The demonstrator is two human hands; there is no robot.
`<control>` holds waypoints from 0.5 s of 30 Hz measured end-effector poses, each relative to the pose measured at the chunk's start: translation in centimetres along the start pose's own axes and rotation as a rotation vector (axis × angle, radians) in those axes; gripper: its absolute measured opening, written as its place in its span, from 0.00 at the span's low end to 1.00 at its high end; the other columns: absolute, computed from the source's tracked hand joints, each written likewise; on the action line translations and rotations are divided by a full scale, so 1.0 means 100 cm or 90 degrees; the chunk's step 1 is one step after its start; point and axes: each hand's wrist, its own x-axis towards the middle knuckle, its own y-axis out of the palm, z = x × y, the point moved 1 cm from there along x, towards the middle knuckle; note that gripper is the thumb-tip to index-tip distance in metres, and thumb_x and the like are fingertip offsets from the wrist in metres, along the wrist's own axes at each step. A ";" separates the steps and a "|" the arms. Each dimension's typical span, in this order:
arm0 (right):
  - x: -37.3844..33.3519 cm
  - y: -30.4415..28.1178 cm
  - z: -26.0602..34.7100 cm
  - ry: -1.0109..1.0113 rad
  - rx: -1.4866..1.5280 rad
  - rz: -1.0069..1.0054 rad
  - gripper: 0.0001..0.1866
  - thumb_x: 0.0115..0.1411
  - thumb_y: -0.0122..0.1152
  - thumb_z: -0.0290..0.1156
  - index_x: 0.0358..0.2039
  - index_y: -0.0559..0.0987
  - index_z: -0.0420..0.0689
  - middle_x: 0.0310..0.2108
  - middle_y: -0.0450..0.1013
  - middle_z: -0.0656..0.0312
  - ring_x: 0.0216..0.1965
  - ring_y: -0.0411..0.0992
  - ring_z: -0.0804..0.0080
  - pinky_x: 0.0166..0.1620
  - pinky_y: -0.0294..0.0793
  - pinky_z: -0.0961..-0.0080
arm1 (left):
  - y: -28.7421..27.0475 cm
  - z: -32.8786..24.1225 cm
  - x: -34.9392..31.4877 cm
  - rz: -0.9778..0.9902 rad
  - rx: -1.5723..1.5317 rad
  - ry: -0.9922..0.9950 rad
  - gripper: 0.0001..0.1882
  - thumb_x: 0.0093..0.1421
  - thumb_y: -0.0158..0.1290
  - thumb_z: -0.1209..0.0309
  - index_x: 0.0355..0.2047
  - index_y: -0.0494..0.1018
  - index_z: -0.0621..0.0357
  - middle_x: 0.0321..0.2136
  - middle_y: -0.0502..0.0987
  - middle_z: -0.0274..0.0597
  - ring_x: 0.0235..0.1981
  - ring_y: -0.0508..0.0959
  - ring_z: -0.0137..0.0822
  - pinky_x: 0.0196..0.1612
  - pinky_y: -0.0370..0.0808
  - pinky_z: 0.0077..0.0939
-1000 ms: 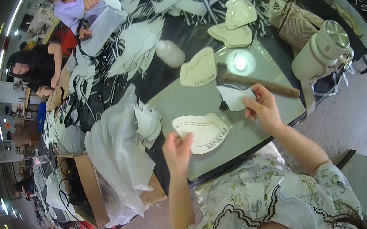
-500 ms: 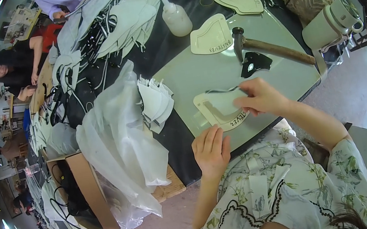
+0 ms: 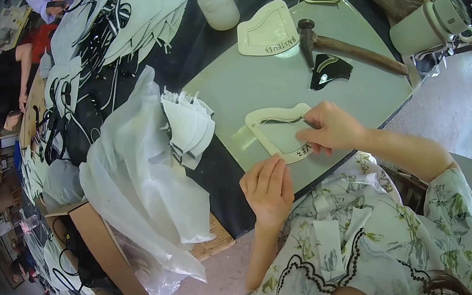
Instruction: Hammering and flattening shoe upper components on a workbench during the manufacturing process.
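A cream template frame (image 3: 254, 130) with a cut-out lies on the green board (image 3: 209, 93) before me. A thin pale piece (image 3: 286, 134) with a dark upper edge shows inside the cut-out. At the frame's right side my right hand (image 3: 335, 126) is closed in a pinch, apparently on the right end of that piece; its fingers partly hide the contact. My left hand (image 3: 268, 190) is open, fingers stretched together, its fingertips on the frame's lower left edge. Beyond my right hand lie a glossy black piece (image 3: 329, 70) and a wooden-handled hammer (image 3: 359, 54).
Several more cream templates (image 3: 267, 30) lie at the back, near a white squeeze bottle (image 3: 218, 7). A pale flask (image 3: 428, 25) stands at the right. Leftward are stacked white pieces (image 3: 189, 121), a plastic bag (image 3: 134, 162) and a cardboard box (image 3: 102, 253). Other people are at far left.
The pale piece has gone down from above the template into its cut-out, still at my right hand. My left fingertips stay at the frame's edge. The view has shifted slightly.
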 end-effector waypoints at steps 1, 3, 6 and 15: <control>0.000 -0.001 -0.001 0.000 0.022 0.000 0.15 0.56 0.58 0.30 0.16 0.74 0.34 0.14 0.74 0.59 0.12 0.72 0.76 0.17 0.71 0.77 | 0.001 -0.001 0.001 0.002 -0.002 0.001 0.11 0.50 0.61 0.77 0.36 0.79 0.59 0.40 0.81 0.38 0.40 0.78 0.40 0.46 0.68 0.33; 0.000 -0.002 -0.003 -0.004 0.025 -0.009 0.15 0.56 0.58 0.29 0.16 0.74 0.34 0.14 0.74 0.59 0.12 0.72 0.76 0.17 0.71 0.77 | 0.002 -0.002 0.003 0.003 0.006 0.001 0.11 0.50 0.61 0.77 0.36 0.79 0.59 0.40 0.81 0.38 0.40 0.78 0.40 0.46 0.68 0.33; -0.003 -0.002 0.000 -0.010 0.024 -0.012 0.15 0.56 0.58 0.29 0.16 0.73 0.34 0.14 0.74 0.59 0.12 0.73 0.75 0.17 0.71 0.77 | 0.003 -0.002 0.002 0.003 0.004 0.004 0.11 0.50 0.61 0.77 0.36 0.79 0.59 0.40 0.81 0.38 0.40 0.78 0.40 0.46 0.68 0.33; 0.000 -0.004 -0.002 0.046 0.097 0.031 0.16 0.58 0.60 0.32 0.18 0.74 0.36 0.16 0.76 0.57 0.14 0.74 0.76 0.18 0.72 0.79 | 0.002 -0.002 0.001 0.007 0.008 0.005 0.10 0.51 0.61 0.78 0.36 0.79 0.59 0.40 0.81 0.38 0.40 0.78 0.40 0.46 0.68 0.33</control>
